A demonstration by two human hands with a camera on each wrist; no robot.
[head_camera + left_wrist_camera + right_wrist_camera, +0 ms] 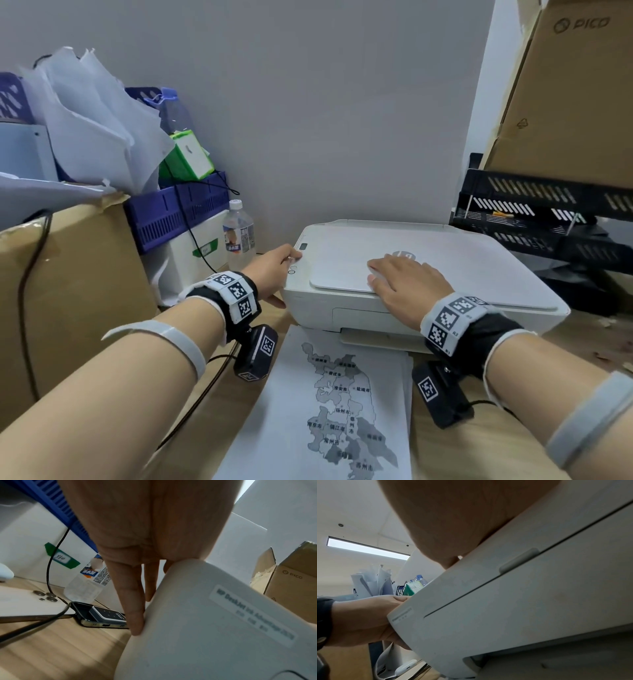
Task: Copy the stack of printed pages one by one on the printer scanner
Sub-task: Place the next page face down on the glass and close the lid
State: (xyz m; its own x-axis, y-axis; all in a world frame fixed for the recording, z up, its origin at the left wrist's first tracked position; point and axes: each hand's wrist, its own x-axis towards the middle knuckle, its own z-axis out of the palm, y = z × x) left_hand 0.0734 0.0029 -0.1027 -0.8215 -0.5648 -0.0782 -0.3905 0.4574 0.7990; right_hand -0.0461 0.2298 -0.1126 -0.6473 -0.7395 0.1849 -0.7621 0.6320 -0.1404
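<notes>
A white printer [462, 270] stands on the wooden desk with its scanner lid [342, 274] down. My right hand [400, 284] lies flat on the lid's front part, fingers straight; the right wrist view shows only its palm [453, 520] above the printer front [522, 601]. My left hand [274, 270] is at the printer's front left corner. One fingertip touches the control strip beside the small display [303, 246]. The other fingers [135, 601] run straight down the printer's side [205, 628]. A stack of printed pages [308, 411], a grey map on top, lies before the printer.
A water bottle [238, 233] and a phone with a small device on it [102, 616] sit left of the printer, with black cables. Cardboard box [68, 274] and blue baskets [178, 212] crowd the left. Black trays [548, 212] and a PICO carton [565, 102] stand right.
</notes>
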